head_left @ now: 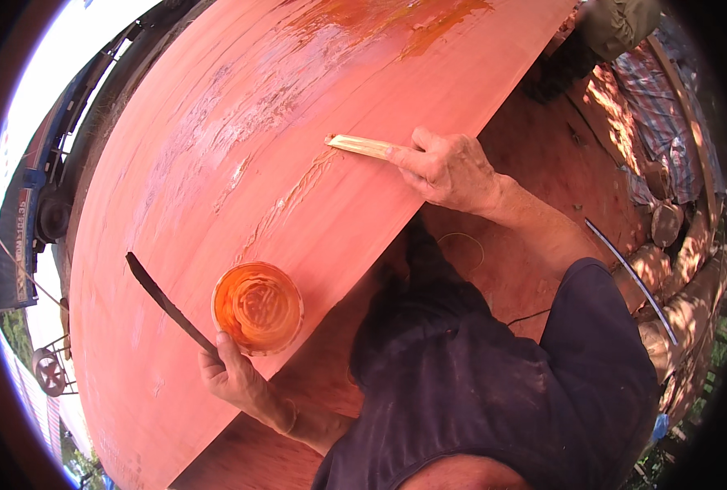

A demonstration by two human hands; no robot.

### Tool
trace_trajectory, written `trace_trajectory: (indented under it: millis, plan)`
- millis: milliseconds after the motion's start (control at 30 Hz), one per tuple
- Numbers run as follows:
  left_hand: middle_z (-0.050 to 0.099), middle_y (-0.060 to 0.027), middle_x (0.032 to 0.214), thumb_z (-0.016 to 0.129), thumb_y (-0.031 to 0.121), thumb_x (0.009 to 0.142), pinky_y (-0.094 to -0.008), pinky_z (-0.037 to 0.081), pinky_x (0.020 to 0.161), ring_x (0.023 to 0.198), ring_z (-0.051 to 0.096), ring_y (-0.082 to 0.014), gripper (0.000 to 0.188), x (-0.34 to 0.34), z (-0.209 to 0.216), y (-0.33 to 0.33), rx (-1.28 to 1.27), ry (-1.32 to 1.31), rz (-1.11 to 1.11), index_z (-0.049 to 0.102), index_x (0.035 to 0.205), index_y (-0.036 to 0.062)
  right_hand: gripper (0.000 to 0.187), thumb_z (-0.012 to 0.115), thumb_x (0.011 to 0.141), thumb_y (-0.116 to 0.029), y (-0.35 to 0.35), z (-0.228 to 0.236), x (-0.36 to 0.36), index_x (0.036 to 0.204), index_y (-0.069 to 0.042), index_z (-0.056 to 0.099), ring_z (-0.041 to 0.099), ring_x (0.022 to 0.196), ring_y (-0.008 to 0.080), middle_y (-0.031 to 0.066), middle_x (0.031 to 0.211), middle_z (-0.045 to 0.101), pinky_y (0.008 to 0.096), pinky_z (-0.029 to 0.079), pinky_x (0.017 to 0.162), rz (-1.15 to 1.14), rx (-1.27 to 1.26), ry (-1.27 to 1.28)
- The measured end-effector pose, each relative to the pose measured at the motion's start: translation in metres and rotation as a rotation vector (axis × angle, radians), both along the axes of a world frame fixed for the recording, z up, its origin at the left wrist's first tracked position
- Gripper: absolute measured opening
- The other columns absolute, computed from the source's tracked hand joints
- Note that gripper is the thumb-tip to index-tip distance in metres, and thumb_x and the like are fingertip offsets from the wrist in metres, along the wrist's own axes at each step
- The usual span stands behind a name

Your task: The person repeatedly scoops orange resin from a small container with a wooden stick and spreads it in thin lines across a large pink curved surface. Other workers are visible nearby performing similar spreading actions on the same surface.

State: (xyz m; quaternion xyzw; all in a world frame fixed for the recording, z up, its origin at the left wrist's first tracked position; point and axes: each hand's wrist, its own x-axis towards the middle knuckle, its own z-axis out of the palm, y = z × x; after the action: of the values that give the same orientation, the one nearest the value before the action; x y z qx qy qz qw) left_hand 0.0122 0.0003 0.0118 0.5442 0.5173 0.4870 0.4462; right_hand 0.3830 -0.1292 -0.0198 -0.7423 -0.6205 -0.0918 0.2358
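Note:
In my left hand (pixel 241 382) is a round tub (pixel 218 306) of glossy orange paste (pixel 257 304), thumb at its rim. A long, dark, thin strip (pixel 167 304) sticks out from the same hand toward the upper left. My right hand (pixel 455 167) grips a flat, pale wooden stick (pixel 362 146), its far end at the large reddish-pink board (pixel 363 204). A wet, ridged streak of paste (pixel 290 204) runs down the board from near the stick's tip toward the tub. Whether the stick's tip presses on the board cannot be made out.
Glossy smears (pixel 257 106) and an orange wet patch (pixel 429 24) cover the board's far part. Another person (pixel 617 28) is at the upper right. Striped sheeting (pixel 657 106), wrapped bundles (pixel 690 286) and a thin pale rod (pixel 631 278) lie right. A blue vehicle (pixel 33 188) stands left.

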Motion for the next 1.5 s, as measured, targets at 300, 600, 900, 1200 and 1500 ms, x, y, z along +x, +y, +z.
trace_trajectory:
  millis: [300,600,900,1200,1500]
  plan:
    - [0.067,-0.0037,0.086,0.068,0.010,0.101,-0.0203,0.045,0.062,0.071,0.058,-0.0064,0.018,-0.002,-0.002,0.000,-0.001,-0.014,-0.025,0.067,0.108,-0.0064,0.016,0.071,0.088,-0.018,-0.012,0.005,-0.007,0.102,-0.014,0.077,0.060,0.056,0.0272,0.0075,0.074,0.055,0.0407,0.049,0.048,-0.056,0.107,0.148]
    - [0.057,0.0039,0.073,0.069,0.012,0.101,-0.0186,0.034,0.056,0.063,0.045,-0.0015,0.024,0.013,0.011,-0.007,0.001,0.090,0.015,0.059,0.082,0.0044,0.016,0.067,0.092,-0.016,-0.030,0.013,-0.003,0.105,-0.010,0.073,0.066,0.064,0.0324,0.0117,0.076,0.064,0.0441,0.054,0.056,-0.151,-0.064,0.006]
    - [0.059,0.0046,0.073,0.074,0.013,0.098,-0.0173,0.033,0.055,0.061,0.044,-0.0003,0.016,0.014,0.013,0.000,0.030,0.088,-0.100,0.066,0.088,0.0033,0.022,0.065,0.093,-0.005,-0.024,0.062,-0.054,0.115,-0.003,0.072,0.070,0.071,0.0309,0.0135,0.084,0.071,0.0394,0.055,0.061,0.495,-0.017,0.491]
    - [0.057,0.0048,0.068,0.074,0.011,0.097,-0.0193,0.037,0.054,0.061,0.047,-0.0015,0.022,0.027,0.024,0.012,0.060,0.223,-0.250,0.064,0.081,0.0005,0.023,0.063,0.086,-0.012,0.036,0.075,-0.095,0.107,-0.007,0.070,0.072,0.073,0.0294,0.0108,0.078,0.067,0.0419,0.059,0.063,0.547,-0.056,-0.066]
    - [0.052,0.0027,0.063,0.074,0.014,0.093,-0.0237,0.039,0.053,0.059,0.045,-0.0041,0.026,0.040,0.026,0.011,0.137,0.416,-0.251,0.061,0.077,-0.0013,0.019,0.065,0.083,-0.014,0.032,0.068,-0.111,0.095,0.001,0.066,0.072,0.067,0.0293,0.0144,0.076,0.066,0.0409,0.058,0.052,0.524,-0.174,-0.208]
